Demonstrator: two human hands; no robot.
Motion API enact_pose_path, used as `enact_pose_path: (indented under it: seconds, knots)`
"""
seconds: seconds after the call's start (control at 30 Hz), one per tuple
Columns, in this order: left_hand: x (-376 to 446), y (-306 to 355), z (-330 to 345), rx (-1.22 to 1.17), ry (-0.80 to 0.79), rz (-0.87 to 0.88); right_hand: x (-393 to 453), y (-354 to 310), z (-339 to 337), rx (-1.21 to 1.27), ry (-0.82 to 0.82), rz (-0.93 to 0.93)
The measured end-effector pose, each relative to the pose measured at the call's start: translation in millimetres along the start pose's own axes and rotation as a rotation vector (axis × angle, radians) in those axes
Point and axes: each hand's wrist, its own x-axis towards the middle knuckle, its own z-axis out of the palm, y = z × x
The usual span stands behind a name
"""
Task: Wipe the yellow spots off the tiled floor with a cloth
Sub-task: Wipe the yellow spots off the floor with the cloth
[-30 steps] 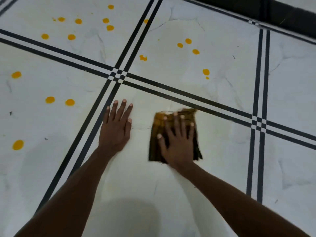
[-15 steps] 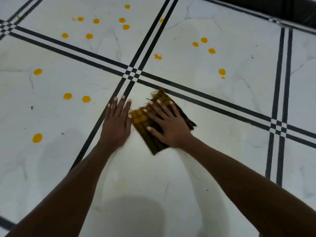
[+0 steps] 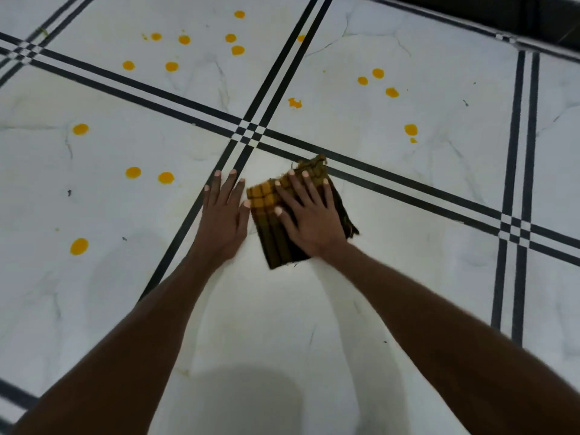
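The tiled floor point(image 3: 392, 277) ran white and marbled under the camera, cut by paired black bands that crossed just above the hands; a dark edge closed the far right corner. Off to the left, the yellow spots point(image 3: 133, 172) were all in place, a loose line down the left tile and a cluster on the far one; none of those had been touched. The left hand point(image 3: 221, 215) lay palm down on the floor across the black band, fingers point(image 3: 216, 183) straight and close together, holding nothing, propping the body by the look of it. Just beside it, nearly touching, the right hand point(image 3: 309, 218) pressed the folded cloth point(image 3: 270, 227) flat, fingers spread wide over it; a second before, that cloth had sat square and further right, and since then it had swung leftward and turned at an angle, its left end showing yellow. Further right, five or six spots point(image 3: 410, 129) waited beyond the band; so the near tile read clean, and most of the job seemed ahead.
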Motion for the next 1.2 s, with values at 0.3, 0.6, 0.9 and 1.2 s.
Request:
enact_pose_path:
  seconds: [0.3, 0.6, 0.9, 1.2]
  knots:
    - [47, 73, -6, 0.012, -0.134, -0.245, 43, 38, -59, 0.076, -0.15, 0.137]
    - [79, 137, -55, -0.535, -0.036, 0.022, 1, 82, -151, 0.367, 0.041, 0.279]
    - [83, 161, -46, -0.278, -0.186, 0.256, -42, 97, -191, -0.182, -0.094, 0.228]
    - [57, 117, -6, -0.052, -0.29, 0.124, -45, 113, -114, 0.089, -0.117, 0.309]
